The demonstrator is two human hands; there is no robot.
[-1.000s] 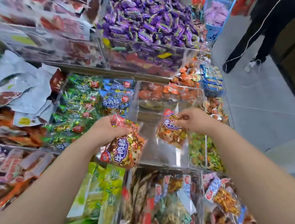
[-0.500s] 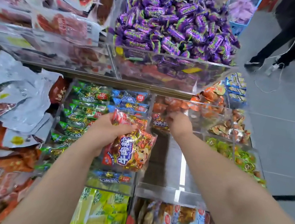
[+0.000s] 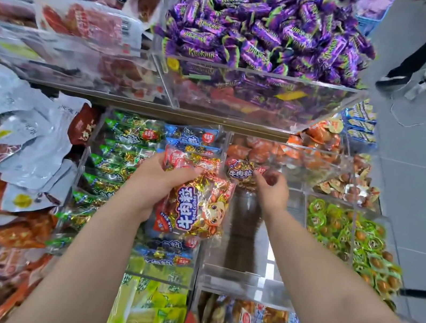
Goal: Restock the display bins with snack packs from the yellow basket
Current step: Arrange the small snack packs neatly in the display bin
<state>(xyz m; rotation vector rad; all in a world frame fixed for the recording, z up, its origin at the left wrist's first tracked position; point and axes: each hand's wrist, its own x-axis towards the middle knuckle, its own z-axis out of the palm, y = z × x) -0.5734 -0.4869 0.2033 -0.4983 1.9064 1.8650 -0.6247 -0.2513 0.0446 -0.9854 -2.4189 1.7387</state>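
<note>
Right hand (image 3: 271, 192): reaches into the back of a clear bin (image 3: 242, 282), fingers curled against the right edge of a single red pack (image 3: 242, 172). I cannot tell whether they pinch it or only touch it.
Single red pack: lies at the far end of the bin, label up, just below the orange snacks (image 3: 292, 153) behind the divider.
Left hand (image 3: 157, 183): grips a bundle of red packs (image 3: 196, 206) from the side, held over the blue packs (image 3: 190, 140) in the next bin to the left.
Clear bin: its floor nearer the person looks mostly bare.
Doing it well: probably lay each pack flat against the back wall, label facing up, then fill forward in rows; pass one pack at a time from the bundle, keeping the grip firm since the glossy wrappers likely slide.
Yellow basket: not in view.
</note>
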